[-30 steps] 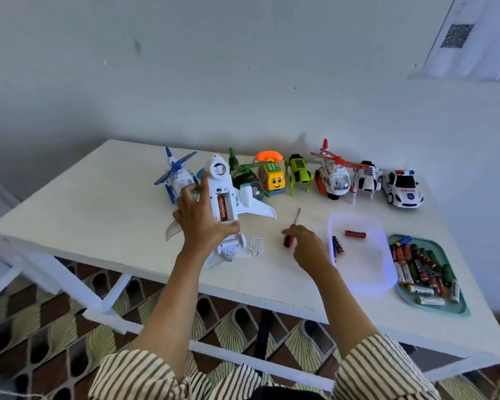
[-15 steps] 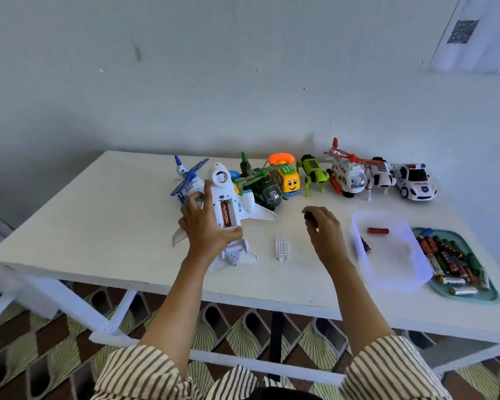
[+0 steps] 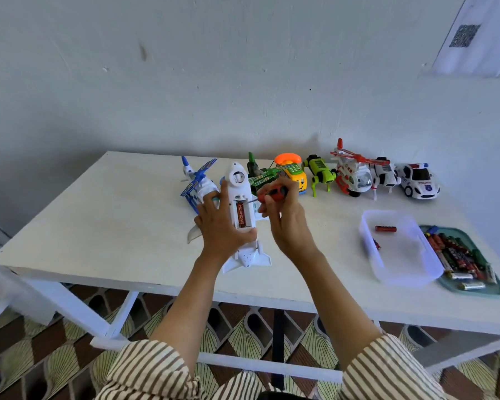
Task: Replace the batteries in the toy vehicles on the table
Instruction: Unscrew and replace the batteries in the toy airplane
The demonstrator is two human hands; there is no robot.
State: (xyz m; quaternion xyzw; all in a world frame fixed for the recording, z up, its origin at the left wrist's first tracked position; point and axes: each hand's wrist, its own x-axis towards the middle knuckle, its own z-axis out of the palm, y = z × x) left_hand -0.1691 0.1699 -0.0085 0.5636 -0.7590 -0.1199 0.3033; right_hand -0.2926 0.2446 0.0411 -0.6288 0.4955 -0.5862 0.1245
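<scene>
Lying lengthwise in the open bay of the white toy plane [image 3: 247,256], the red battery [image 3: 240,214] runs nose to tail, its long axis pointing away from me. My left hand [image 3: 218,226] grips the fuselage from the left and steadies it belly-up on the table [image 3: 113,212]. My right hand [image 3: 287,226], the nearer one, pinches the red screwdriver [image 3: 274,193], whose shaft slants left and down toward the battery's far end. Prying it up looks like my next move.
</scene>
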